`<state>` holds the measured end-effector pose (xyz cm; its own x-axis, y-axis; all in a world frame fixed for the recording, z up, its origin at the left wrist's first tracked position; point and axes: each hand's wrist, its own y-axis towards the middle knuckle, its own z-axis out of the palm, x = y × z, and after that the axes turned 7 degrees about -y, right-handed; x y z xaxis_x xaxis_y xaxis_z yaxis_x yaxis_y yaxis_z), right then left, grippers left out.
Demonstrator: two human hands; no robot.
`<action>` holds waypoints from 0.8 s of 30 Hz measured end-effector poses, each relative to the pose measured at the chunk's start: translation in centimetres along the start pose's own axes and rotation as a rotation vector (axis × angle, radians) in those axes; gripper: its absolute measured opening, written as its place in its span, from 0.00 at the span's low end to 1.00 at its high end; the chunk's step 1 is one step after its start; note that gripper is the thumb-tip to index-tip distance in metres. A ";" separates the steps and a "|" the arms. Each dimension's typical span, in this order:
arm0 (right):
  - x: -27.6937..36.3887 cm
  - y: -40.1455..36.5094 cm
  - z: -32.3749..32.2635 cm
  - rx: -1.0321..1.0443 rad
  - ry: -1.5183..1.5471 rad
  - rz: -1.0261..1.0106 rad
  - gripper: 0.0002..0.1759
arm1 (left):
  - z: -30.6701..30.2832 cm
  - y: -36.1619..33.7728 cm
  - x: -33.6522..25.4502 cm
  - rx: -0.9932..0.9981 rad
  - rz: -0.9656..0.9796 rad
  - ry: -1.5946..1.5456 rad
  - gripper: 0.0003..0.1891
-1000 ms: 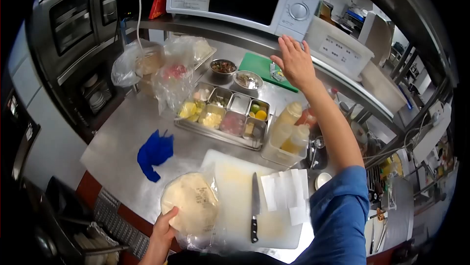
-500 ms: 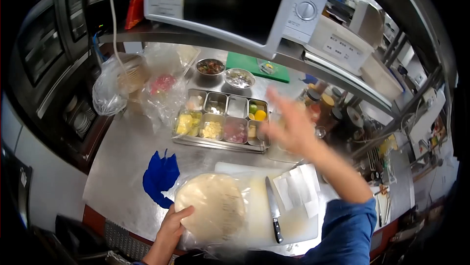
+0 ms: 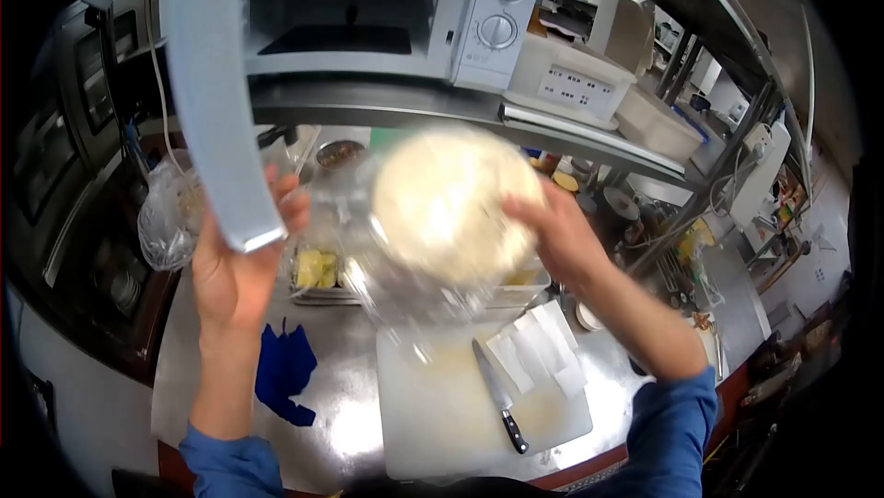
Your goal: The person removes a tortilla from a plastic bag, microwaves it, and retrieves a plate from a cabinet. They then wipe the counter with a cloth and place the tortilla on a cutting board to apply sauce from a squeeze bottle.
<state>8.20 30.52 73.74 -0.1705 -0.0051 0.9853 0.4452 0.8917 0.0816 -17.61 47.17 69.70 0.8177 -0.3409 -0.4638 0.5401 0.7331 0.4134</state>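
Note:
My right hand (image 3: 566, 231) grips the right edge of a pale, round stack of flatbreads (image 3: 451, 208) in a clear plastic bag. The stack is raised above the counter and blurred by motion, with the bag's loose end hanging below it. On the left, my left hand (image 3: 235, 277) is at the lower end of the microwave door (image 3: 216, 121), its fingers curled round it and partly hidden by it. The door stands open towards me. Behind it, the dark inside of the microwave (image 3: 350, 1) shows on the shelf.
A white cutting board (image 3: 424, 424) bears a knife (image 3: 502, 397) and white paper towels (image 3: 543, 351). Blue cloth or glove (image 3: 284, 374) lies to the left. Ingredient tins (image 3: 318, 272) are mostly hidden behind the bag. The steel shelf (image 3: 368, 102) runs across above the counter.
The microwave door has gone from shut to open. The bagged flatbreads have risen from the board and passed from my left hand to my right. My left hand has moved up to the door.

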 end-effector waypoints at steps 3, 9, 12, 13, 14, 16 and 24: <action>3.5 9.2 4.1 -0.028 0.075 -0.176 0.25 | -0.8 -2.8 -1.8 -0.067 0.036 0.223 0.32; 6.5 30.2 12.0 -0.075 0.471 -0.338 0.30 | -0.2 -6.3 -4.7 -0.254 0.359 0.896 0.40; 5.6 31.3 12.9 -0.294 0.084 -0.251 0.45 | 0.6 -7.1 -4.9 -0.236 0.555 1.225 0.49; 4.5 31.2 12.8 -0.480 -0.146 -0.336 0.46 | 0.0 -7.1 -4.7 -0.244 0.543 1.221 0.49; 3.6 30.2 11.8 -0.403 -0.191 -0.412 0.44 | -0.8 -6.9 -4.1 -0.085 0.596 1.336 0.49; 2.1 26.9 8.9 -0.298 -0.277 -0.515 0.30 | -1.9 -6.7 -0.8 0.091 0.699 1.384 0.48; 2.8 22.8 -3.1 -0.858 -0.486 -0.531 0.23 | 1.0 -3.9 5.3 0.679 0.055 1.336 0.40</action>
<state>20.59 49.42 78.82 -0.7606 0.0522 0.6472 0.6408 0.2208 0.7353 -15.12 41.93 66.41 0.2618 0.7264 -0.6354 0.8094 0.1934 0.5545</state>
